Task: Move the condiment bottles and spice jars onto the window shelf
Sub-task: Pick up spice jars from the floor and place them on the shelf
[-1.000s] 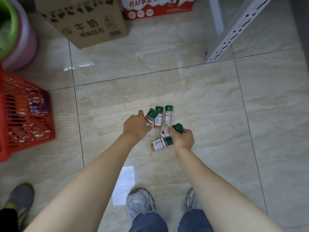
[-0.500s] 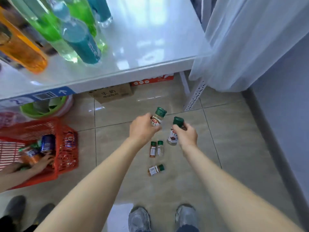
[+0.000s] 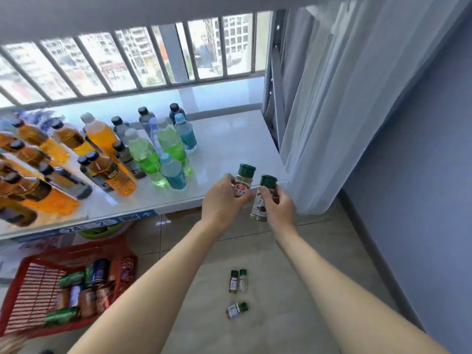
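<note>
My left hand (image 3: 222, 203) grips a green-capped spice jar (image 3: 243, 181) upright at the front edge of the white window shelf (image 3: 229, 144). Beside it my right hand (image 3: 277, 208) holds a second green-capped spice jar (image 3: 263, 198), upright, just off the shelf's front right corner. Both jars are in the air, close together. Down on the tiled floor two small spice jars (image 3: 238, 281) stand side by side, and a third jar (image 3: 237, 310) lies on its side in front of them.
Several drink bottles (image 3: 143, 154) crowd the shelf's left and middle. A white curtain (image 3: 332, 111) hangs right of the shelf, next to a blue wall (image 3: 421, 175). A red basket (image 3: 38, 290) of cans and packets sits on the floor at lower left.
I rose from the floor with a jar in each hand. Both hands lifted from just above the floor jars to the shelf's front edge, and the window came into view.
</note>
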